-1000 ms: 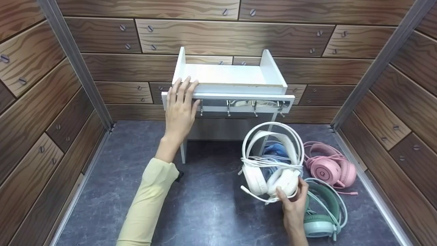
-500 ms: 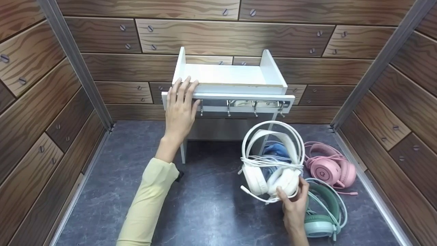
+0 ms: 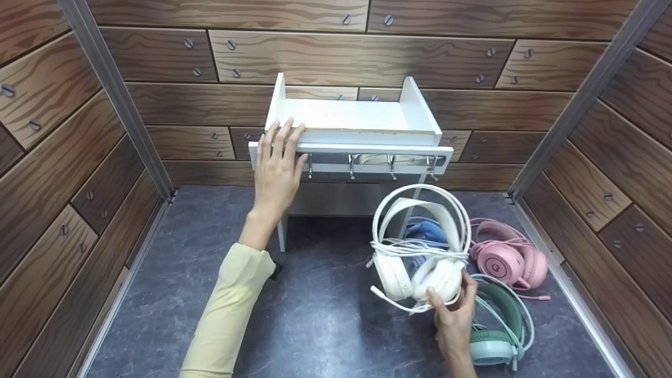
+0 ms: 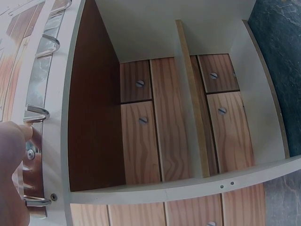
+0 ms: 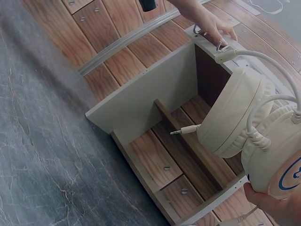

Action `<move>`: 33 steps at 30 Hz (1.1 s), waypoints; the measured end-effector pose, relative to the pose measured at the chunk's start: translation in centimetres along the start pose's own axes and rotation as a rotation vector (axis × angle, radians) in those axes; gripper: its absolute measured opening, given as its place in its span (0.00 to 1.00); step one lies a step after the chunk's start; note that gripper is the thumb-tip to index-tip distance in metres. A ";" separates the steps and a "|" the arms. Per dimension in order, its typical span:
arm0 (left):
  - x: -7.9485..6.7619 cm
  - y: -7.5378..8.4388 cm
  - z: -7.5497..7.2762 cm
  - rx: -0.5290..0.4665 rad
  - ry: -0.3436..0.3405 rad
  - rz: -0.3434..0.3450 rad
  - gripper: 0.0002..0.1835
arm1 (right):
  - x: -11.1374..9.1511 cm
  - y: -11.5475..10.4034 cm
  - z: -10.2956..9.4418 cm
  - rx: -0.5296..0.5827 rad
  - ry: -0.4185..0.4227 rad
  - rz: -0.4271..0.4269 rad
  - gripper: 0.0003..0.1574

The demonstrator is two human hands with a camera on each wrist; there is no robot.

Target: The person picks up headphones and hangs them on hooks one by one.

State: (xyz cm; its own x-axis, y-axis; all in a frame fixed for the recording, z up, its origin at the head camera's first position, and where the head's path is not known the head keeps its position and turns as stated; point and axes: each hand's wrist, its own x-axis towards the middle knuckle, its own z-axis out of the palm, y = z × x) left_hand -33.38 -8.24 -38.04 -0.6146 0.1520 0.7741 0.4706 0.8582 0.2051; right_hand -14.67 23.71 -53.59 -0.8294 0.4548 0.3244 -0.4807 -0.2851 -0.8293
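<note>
My right hand (image 3: pixel 455 320) grips a white headset (image 3: pixel 391 273) by one ear cup, thumb in front and fingers behind. Its cable is bundled across the headband, and a thin microphone arm sticks out at lower left. The right wrist view shows the ear cups (image 5: pixel 235 113) close up, with a bare audio plug pointing out. My left hand (image 3: pixel 276 173) rests with extended fingers over the left end of the hook rail on a white shelf unit (image 3: pixel 357 137). Several metal hooks (image 3: pixel 352 167) hang along that rail. In the left wrist view, part of the left hand (image 4: pixel 11 174) appears beside the hooks.
Right of the unit, a pink headset (image 3: pixel 504 257) and a green headset (image 3: pixel 493 336) lie on the dark floor (image 3: pixel 315 315). A blue headset (image 3: pixel 425 231) lies partly hidden behind the white one. Wood-patterned walls (image 3: pixel 362 58) enclose three sides.
The white headset and my right hand have shifted very slightly, with the headband a little higher. My left hand has stayed in place on the rail.
</note>
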 end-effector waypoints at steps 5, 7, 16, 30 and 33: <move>0.0 0.0 0.1 0.006 0.002 0.001 0.28 | -0.1 -0.2 0.1 0.030 -0.011 -0.001 0.40; 0.0 -0.1 0.1 0.006 0.008 0.006 0.28 | -0.1 -0.4 0.1 0.038 -0.020 -0.006 0.41; -0.1 -0.1 0.0 0.011 0.002 0.005 0.28 | -0.1 -0.7 0.0 0.013 -0.022 -0.015 0.42; 0.0 -0.1 0.2 0.008 0.012 0.006 0.28 | -0.2 -1.1 0.1 0.009 -0.022 -0.027 0.41; 0.0 -0.1 0.2 0.008 0.010 0.005 0.28 | -0.3 -1.2 0.2 0.000 -0.014 -0.024 0.41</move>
State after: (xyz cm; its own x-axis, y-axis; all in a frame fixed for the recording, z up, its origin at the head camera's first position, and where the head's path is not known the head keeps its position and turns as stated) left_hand -33.55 -8.24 -38.18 -0.6056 0.1511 0.7813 0.4685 0.8613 0.1965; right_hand -13.91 23.80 -52.57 -0.8217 0.4495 0.3504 -0.5003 -0.2745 -0.8212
